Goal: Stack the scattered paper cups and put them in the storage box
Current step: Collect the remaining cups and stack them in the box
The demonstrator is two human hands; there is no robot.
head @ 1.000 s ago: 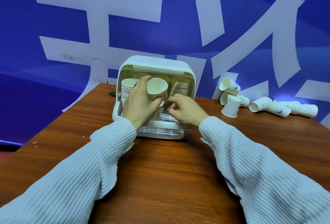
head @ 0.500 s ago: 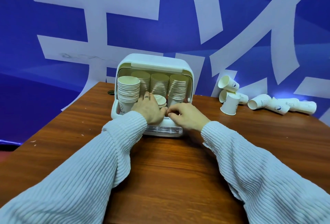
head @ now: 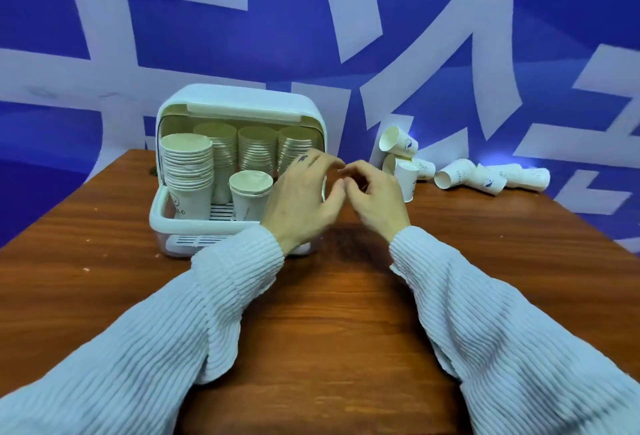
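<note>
The white storage box (head: 162, 216) stands open at the table's back left. It holds a tall cup stack (head: 187, 171) at front left, three stacks (head: 258, 150) along the back, and a short stack (head: 250, 197) in the front middle. My left hand (head: 301, 200) hovers in front of the box's right side, fingers loosely curled, holding nothing. My right hand (head: 375, 197) is beside it, fingertips almost touching the left hand's, also holding nothing. Scattered paper cups (head: 457, 175) lie at the back right, most on their sides, one upright (head: 407, 180).
The brown wooden table (head: 329, 296) ends at a blue wall banner with white characters (head: 381, 36). The box's lid (head: 239, 102) is flipped up. My light ribbed sleeves cover the near part of the table.
My left hand set the small cup stack down in the box's front middle and let go. Both hands have pulled back out of the box and shifted right.
</note>
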